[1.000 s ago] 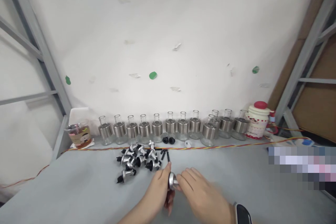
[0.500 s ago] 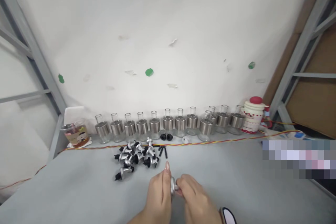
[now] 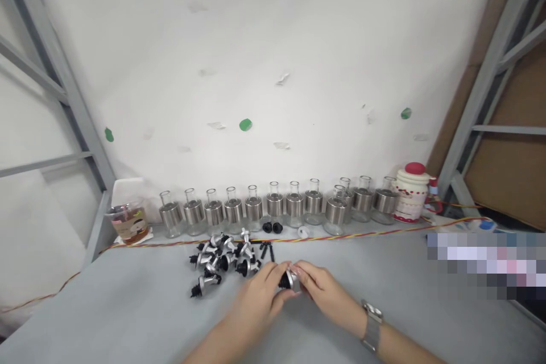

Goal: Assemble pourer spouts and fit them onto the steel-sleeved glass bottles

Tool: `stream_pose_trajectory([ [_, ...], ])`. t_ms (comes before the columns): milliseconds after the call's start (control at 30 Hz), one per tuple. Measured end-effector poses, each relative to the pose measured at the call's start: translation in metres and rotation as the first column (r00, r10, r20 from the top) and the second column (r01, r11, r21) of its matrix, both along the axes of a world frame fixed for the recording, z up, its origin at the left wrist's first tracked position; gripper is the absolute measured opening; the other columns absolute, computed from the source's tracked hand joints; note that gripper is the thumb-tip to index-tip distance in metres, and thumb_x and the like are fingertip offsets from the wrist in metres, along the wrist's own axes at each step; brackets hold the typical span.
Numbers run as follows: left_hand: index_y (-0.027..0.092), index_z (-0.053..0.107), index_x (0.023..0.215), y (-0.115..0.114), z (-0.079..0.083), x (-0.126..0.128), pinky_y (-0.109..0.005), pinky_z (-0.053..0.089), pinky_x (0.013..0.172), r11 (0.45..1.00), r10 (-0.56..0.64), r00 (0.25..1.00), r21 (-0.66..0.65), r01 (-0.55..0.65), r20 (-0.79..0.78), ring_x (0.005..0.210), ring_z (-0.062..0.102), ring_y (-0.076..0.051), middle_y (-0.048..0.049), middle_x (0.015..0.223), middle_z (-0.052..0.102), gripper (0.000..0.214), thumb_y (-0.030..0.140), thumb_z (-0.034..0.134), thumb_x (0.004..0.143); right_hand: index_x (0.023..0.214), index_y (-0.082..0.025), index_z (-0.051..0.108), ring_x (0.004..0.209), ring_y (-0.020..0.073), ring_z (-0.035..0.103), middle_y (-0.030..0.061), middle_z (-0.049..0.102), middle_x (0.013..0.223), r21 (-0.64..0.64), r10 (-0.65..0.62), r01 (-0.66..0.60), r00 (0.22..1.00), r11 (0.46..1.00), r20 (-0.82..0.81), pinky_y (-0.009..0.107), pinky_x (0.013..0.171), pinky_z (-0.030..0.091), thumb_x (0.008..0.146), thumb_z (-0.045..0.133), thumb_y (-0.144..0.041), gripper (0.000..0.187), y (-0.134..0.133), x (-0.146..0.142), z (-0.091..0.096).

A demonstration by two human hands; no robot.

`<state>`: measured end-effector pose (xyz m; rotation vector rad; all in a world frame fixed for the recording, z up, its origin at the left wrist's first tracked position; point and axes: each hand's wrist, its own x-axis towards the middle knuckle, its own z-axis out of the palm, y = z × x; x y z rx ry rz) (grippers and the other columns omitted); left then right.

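Note:
A bottle pourer point(image 3: 288, 280) with a silver top and black ribbed plug is pinched between my two hands, low over the table. My left hand point(image 3: 259, 294) closes on its plug side, thumb below and fingers above. On the silver end, my right hand point(image 3: 325, 291) grips with thumb and fingertips; the spout is hidden there. A watch sits on my right wrist. To the left lies a loose pile of similar pourers point(image 3: 224, 261). Small black sticks point(image 3: 272, 252) lie just beyond my left hand.
Several glass bottles with steel sleeves point(image 3: 233, 211) stand along the wall. Before them lie two black round plugs point(image 3: 272, 228), a white ring point(image 3: 302, 232) and a twisted wire point(image 3: 362, 232). A drink cup point(image 3: 128, 224) stands left, a decorated jar point(image 3: 410, 196) right.
My hands have moved slightly up and right with the pourer. The pourer has turned, so its black plug now shows. The camera view has shifted slightly.

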<state>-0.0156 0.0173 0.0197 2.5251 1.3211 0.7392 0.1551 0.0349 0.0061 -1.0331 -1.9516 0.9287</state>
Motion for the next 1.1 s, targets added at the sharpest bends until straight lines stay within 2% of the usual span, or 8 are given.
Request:
stream_pose_trajectory([
  [133,0.020,0.048,0.106,0.000,-0.005,0.000,-0.028,0.050,0.068,0.998,0.064,0.995,-0.010,-0.063,0.082,0.083,0.058,-0.019,-0.0066,0.097,0.057,0.028,0.028,0.048,0.079,0.074,-0.019,0.049,0.052,0.0118,0.044,-0.0027,0.046,0.056,0.041,-0.161,0.165,0.982,0.985,-0.098,0.024,0.054,0.036,0.088,0.025,-0.037,0.033,0.009,0.001,0.007],
  [233,0.021,0.048,0.105,-0.007,0.000,0.003,-0.029,0.050,0.071,1.000,0.002,0.998,-0.011,-0.001,0.066,0.086,0.057,-0.019,-0.0067,0.103,0.056,0.030,0.021,0.051,0.075,0.091,-0.016,0.051,0.053,0.0125,0.045,-0.0016,0.047,0.059,0.130,-0.267,0.277,0.960,0.952,-0.087,0.024,0.053,0.038,0.089,0.023,-0.031,0.032,0.033,-0.003,0.012],
  [300,0.022,0.047,0.107,-0.014,0.004,0.007,-0.032,0.049,0.077,0.996,-0.093,0.996,-0.007,0.093,0.018,0.092,0.056,-0.020,-0.0069,0.111,0.053,0.035,0.019,0.055,0.072,0.095,-0.015,0.052,0.064,0.0139,0.050,0.0017,0.053,0.071,0.258,-0.230,0.201,0.969,0.945,0.088,0.026,0.062,0.041,0.087,0.032,-0.024,0.023,0.052,-0.011,0.012],
  [367,0.022,0.045,0.109,-0.020,0.006,0.010,-0.033,0.047,0.080,0.986,-0.168,0.985,-0.005,0.168,-0.022,0.096,0.054,-0.021,-0.0068,0.114,0.052,0.040,0.018,0.057,0.071,0.092,-0.016,0.055,0.082,0.0162,0.051,0.0049,0.055,0.086,0.303,-0.207,0.156,0.968,0.940,0.144,0.029,0.076,0.039,0.082,0.038,-0.015,0.020,0.068,-0.022,0.008],
  [467,0.021,0.044,0.111,-0.022,0.006,0.012,-0.033,0.047,0.080,0.976,-0.216,0.976,-0.012,0.216,-0.035,0.098,0.054,-0.021,-0.0061,0.111,0.055,0.043,0.020,0.058,0.071,0.089,-0.016,0.058,0.088,0.0170,0.049,0.0062,0.054,0.089,0.321,-0.176,0.104,0.963,0.941,0.204,0.030,0.081,0.037,0.078,0.039,-0.005,0.024,0.079,-0.039,-0.003],
  [667,0.021,0.048,0.108,-0.015,0.005,0.007,-0.032,0.046,0.080,0.986,-0.164,0.986,-0.026,0.164,-0.018,0.095,0.054,-0.021,-0.0050,0.106,0.058,0.039,0.021,0.059,0.070,0.083,-0.015,0.057,0.087,0.0173,0.049,0.0057,0.052,0.088,0.321,-0.176,0.082,0.945,0.943,0.277,0.029,0.080,0.037,0.072,0.048,-0.003,0.019,0.084,-0.052,-0.016],
  [833,0.023,0.048,0.108,-0.016,0.005,0.008,-0.030,0.045,0.080,0.982,-0.176,0.984,-0.064,0.176,0.006,0.094,0.054,-0.020,-0.0037,0.104,0.059,0.038,0.022,0.058,0.071,0.082,-0.016,0.054,0.085,0.0175,0.049,0.0050,0.051,0.086,0.321,-0.203,0.103,0.934,0.942,0.294,0.029,0.077,0.038,0.074,0.049,-0.008,0.012,0.087,-0.053,-0.015],
  [1100,0.025,0.042,0.118,-0.016,0.001,0.007,-0.033,0.046,0.081,0.989,-0.128,0.990,-0.064,0.132,0.058,0.093,0.054,-0.021,-0.0057,0.109,0.054,0.047,0.020,0.053,0.073,0.073,-0.016,0.053,0.079,0.0168,0.048,0.0051,0.052,0.082,0.272,-0.142,0.068,0.955,0.960,0.260,0.030,0.076,0.038,0.075,0.047,-0.009,0.010,0.083,-0.046,-0.013],
])
